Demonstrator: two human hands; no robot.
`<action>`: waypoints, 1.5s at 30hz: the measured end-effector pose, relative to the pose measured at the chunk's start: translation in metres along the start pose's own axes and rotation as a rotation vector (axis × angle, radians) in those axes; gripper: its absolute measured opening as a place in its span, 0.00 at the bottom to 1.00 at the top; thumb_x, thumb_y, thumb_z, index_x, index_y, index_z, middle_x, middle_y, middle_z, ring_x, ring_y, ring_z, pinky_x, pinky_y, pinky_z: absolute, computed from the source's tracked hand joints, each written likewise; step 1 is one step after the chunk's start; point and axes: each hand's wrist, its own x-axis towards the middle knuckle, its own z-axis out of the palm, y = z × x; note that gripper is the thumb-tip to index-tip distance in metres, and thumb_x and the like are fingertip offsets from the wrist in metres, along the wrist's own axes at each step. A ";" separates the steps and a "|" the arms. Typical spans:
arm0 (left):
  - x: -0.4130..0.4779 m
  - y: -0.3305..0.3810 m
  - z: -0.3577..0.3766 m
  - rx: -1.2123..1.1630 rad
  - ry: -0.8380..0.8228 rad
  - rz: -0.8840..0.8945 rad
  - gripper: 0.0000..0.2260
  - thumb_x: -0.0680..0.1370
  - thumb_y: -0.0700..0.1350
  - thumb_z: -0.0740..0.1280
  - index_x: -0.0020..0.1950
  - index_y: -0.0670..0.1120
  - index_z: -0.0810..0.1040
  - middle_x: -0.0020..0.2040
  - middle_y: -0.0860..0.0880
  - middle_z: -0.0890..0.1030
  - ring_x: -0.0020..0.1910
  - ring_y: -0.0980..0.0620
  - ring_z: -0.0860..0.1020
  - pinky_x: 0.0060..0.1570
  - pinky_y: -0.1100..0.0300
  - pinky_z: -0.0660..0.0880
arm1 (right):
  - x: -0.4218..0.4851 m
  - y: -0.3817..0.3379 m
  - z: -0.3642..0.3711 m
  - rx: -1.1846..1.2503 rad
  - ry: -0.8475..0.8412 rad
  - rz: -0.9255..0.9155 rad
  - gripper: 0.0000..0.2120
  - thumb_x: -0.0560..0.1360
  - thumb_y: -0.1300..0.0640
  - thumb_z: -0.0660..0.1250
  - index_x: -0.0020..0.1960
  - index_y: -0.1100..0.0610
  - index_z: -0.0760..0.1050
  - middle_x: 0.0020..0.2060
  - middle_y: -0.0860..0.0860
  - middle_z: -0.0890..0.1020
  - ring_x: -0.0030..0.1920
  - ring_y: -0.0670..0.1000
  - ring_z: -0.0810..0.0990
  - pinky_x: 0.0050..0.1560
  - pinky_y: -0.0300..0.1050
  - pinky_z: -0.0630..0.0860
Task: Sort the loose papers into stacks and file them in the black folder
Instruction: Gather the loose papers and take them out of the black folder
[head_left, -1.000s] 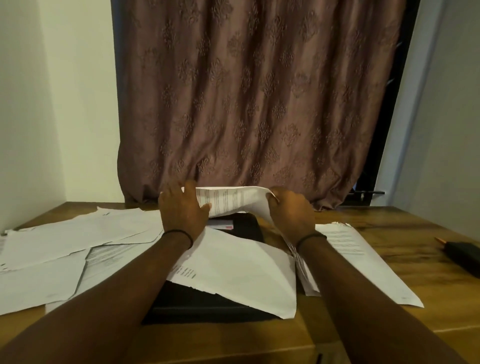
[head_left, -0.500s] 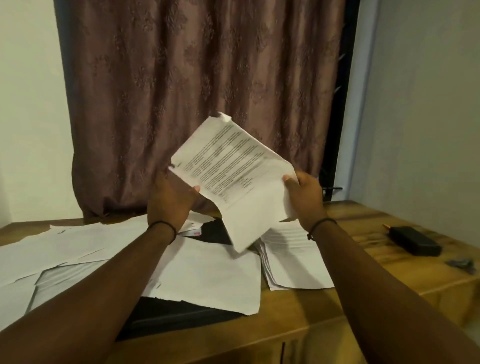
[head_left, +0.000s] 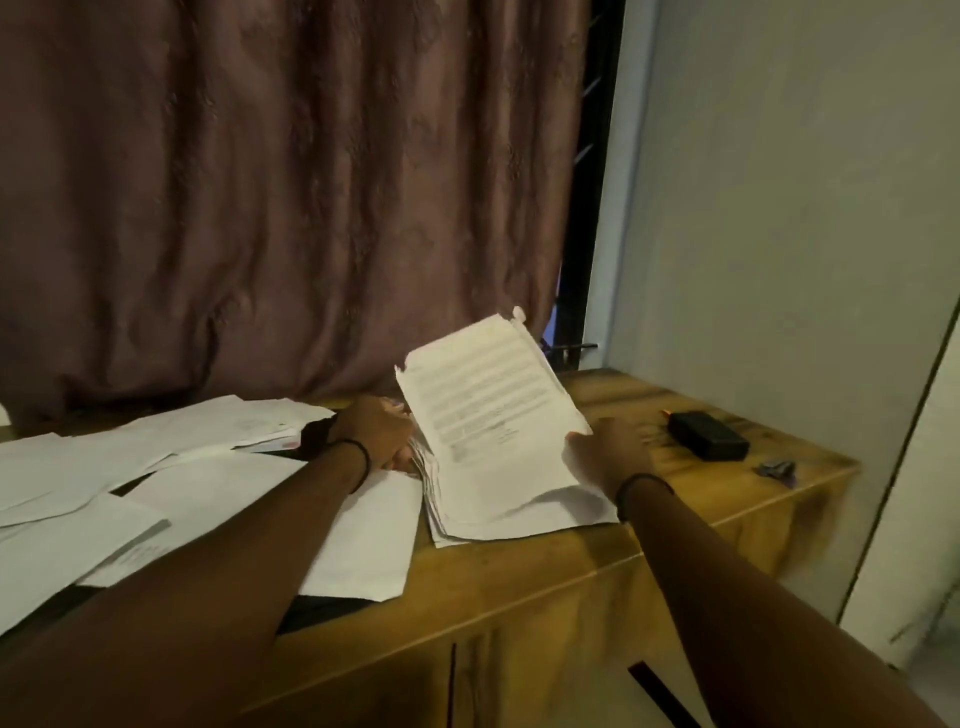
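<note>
Left hand (head_left: 376, 431), right hand (head_left: 613, 457) flank sheet (head_left: 488, 410) over stack (head_left: 467, 527).

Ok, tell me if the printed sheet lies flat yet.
Not flat: the sheet tilts up at its far end, right hand holding its edge above the stack.

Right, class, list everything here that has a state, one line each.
stack: on table, edges uneven.
printed sheet: tilted, far end raised above stack.
loose papers: spread, overlapping.
black folder: flat, mostly covered by papers.
left hand: grips stack's left edge.
right hand: holds printed sheet.
curtain: drawn.
</note>
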 end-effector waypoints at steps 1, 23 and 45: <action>0.003 -0.004 -0.003 0.091 0.042 -0.001 0.08 0.74 0.48 0.68 0.40 0.44 0.78 0.44 0.42 0.84 0.43 0.44 0.82 0.45 0.55 0.79 | -0.003 0.002 0.003 -0.088 -0.009 -0.006 0.13 0.76 0.52 0.65 0.53 0.60 0.78 0.49 0.57 0.82 0.48 0.57 0.79 0.47 0.47 0.75; -0.040 -0.125 -0.171 0.554 0.205 -0.107 0.15 0.78 0.52 0.66 0.55 0.41 0.82 0.55 0.42 0.82 0.54 0.42 0.79 0.57 0.52 0.74 | -0.174 -0.217 0.111 -0.439 -0.853 -0.907 0.45 0.70 0.29 0.66 0.78 0.52 0.59 0.78 0.49 0.61 0.75 0.53 0.62 0.70 0.45 0.60; -0.067 -0.165 -0.206 0.559 0.130 -0.233 0.23 0.80 0.56 0.63 0.68 0.42 0.73 0.66 0.42 0.76 0.63 0.44 0.74 0.64 0.52 0.69 | -0.119 -0.242 0.054 -0.100 0.151 -0.778 0.10 0.78 0.58 0.58 0.57 0.55 0.73 0.48 0.58 0.81 0.48 0.62 0.81 0.50 0.58 0.79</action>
